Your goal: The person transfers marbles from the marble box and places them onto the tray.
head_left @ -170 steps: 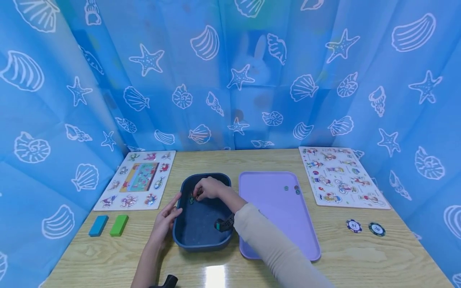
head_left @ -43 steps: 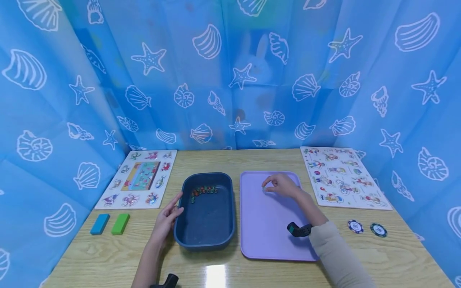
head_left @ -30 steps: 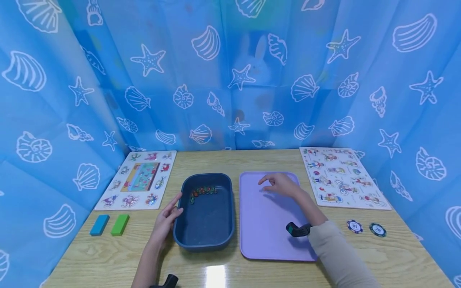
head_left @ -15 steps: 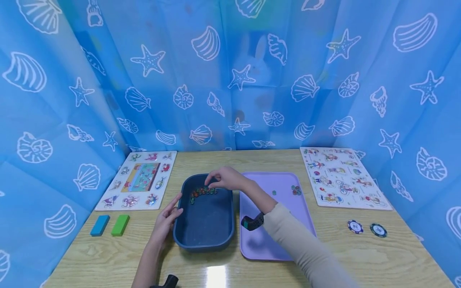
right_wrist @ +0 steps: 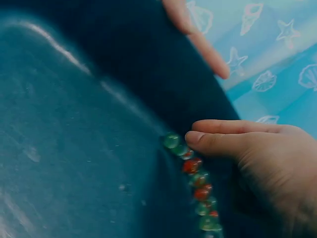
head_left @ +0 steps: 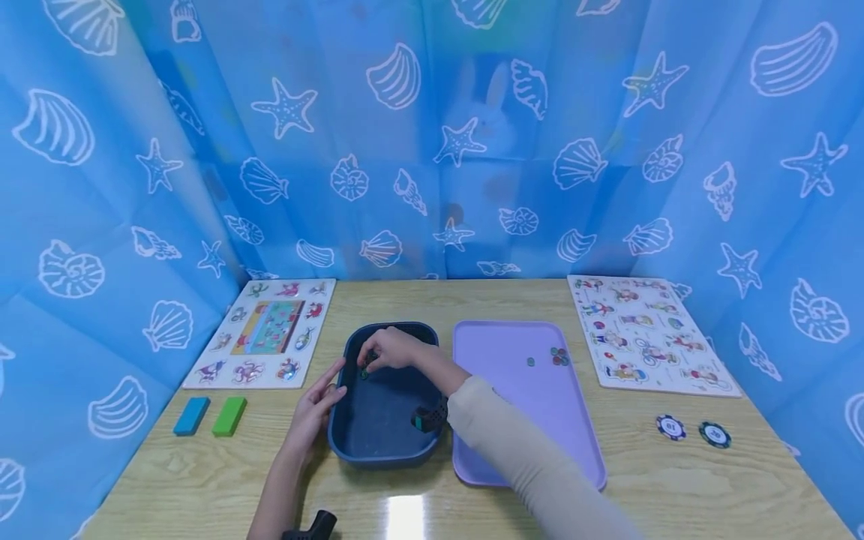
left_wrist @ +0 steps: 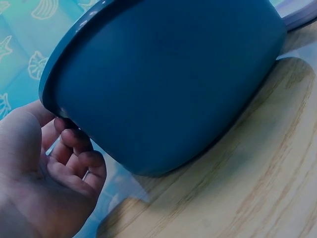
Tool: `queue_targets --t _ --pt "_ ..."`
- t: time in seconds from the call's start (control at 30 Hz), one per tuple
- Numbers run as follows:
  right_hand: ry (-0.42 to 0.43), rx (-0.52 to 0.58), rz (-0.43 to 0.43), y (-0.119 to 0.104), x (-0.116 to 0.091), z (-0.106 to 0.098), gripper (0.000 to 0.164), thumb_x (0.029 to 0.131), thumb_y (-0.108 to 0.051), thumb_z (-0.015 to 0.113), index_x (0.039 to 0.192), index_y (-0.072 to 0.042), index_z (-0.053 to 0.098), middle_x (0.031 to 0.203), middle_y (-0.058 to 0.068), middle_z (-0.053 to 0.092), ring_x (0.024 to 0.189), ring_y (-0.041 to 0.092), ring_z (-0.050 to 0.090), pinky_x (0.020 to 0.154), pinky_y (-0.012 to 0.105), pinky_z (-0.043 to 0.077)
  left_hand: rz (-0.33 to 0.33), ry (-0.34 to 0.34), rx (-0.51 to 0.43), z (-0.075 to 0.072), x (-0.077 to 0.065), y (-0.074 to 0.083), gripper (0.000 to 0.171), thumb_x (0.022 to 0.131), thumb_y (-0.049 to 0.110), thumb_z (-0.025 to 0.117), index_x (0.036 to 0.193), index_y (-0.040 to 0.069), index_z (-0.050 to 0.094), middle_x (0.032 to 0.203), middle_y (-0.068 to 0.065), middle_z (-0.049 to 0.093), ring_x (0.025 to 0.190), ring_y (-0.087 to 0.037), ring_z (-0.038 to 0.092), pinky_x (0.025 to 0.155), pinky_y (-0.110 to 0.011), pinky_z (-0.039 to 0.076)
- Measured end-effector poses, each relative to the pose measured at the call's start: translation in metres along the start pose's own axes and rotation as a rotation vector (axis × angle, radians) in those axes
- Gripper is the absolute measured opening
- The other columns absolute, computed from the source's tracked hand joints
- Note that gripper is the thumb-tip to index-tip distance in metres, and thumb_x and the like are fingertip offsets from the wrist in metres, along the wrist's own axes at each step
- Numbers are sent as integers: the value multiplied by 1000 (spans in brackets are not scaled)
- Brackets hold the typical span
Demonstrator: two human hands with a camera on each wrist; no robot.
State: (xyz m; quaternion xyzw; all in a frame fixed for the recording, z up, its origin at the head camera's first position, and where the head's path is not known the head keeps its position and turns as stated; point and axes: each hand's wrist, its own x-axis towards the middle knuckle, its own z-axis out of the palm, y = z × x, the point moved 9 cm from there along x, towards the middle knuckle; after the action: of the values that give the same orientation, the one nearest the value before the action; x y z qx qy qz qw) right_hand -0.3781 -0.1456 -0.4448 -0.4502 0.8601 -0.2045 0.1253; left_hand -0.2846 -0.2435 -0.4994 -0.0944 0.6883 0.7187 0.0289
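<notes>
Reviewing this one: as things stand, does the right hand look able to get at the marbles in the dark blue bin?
Probably yes: the right hand is right beside the marbles, which look uncovered, and the left hand is at the bin's side, apparently out of the way.

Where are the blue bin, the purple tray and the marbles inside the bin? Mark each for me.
Blue bin (head_left: 374, 433): head view, on its bare floor.
Purple tray (head_left: 496, 349): head view, on its bare upper part.
Marbles (right_wrist: 201, 192): right wrist view, on a reddish one midway along the row.
</notes>
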Motion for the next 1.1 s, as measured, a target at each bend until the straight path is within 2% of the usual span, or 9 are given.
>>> queue_targets --t 0.2,0.4,0.6,0.77,0.83,0.93,1.1 --pt "-46 11 66 9 0 17 18 79 -25 67 97 -24 68 82 -12 60 64 5 50 61 17 40 9 -11 -20 4 -1 2 43 87 23 55 129 30 47 69 4 39 54 -9 34 48 -20 28" --pt "-37 -51 36 4 -4 14 11 78 -28 67 89 -26 68 85 -12 58 71 4 50 65 18 40 11 -7 -1 3 0 3 45 86 29 57 129 32 46 70 4 42 54 -9 35 49 -20 28" --pt "44 0 -46 -8 -22 -11 14 80 -27 65 93 -22 68 80 -13 59 64 3 49 63 16 40 -8 -5 14 0 0 1 46 86 30 57 130 34 44 72 4 42 55 -9 36 50 -20 30" --pt "132 85 -51 -5 -51 -44 21 81 -29 64 97 -18 67 58 -8 41 51 9 35 53 20 31 -19 10 10 -3 0 1 47 86 29 56 131 35 43 72 5 42 56 -9 36 49 -20 29" --pt "168 116 -39 2 -67 -56 21 81 -28 64 98 -17 67 52 -5 32 47 11 28 51 22 28 -17 13 5 -3 0 1 46 87 28 56 131 34 43 71 5 41 55 -8 35 49 -20 29" --pt "228 155 -3 21 -92 -70 20 81 -26 64 97 -16 67 49 -5 29 45 12 25 50 23 27 -23 13 2 -2 0 0 46 87 26 55 131 34 43 71 6 40 55 -8 35 49 -20 29" --pt "335 185 89 75 -135 -77 22 80 -24 65 98 -12 67 49 -5 29 45 11 25 48 24 27 -27 21 14 0 0 -2 45 88 26 54 131 34 44 71 5 40 56 -9 36 50 -20 30"
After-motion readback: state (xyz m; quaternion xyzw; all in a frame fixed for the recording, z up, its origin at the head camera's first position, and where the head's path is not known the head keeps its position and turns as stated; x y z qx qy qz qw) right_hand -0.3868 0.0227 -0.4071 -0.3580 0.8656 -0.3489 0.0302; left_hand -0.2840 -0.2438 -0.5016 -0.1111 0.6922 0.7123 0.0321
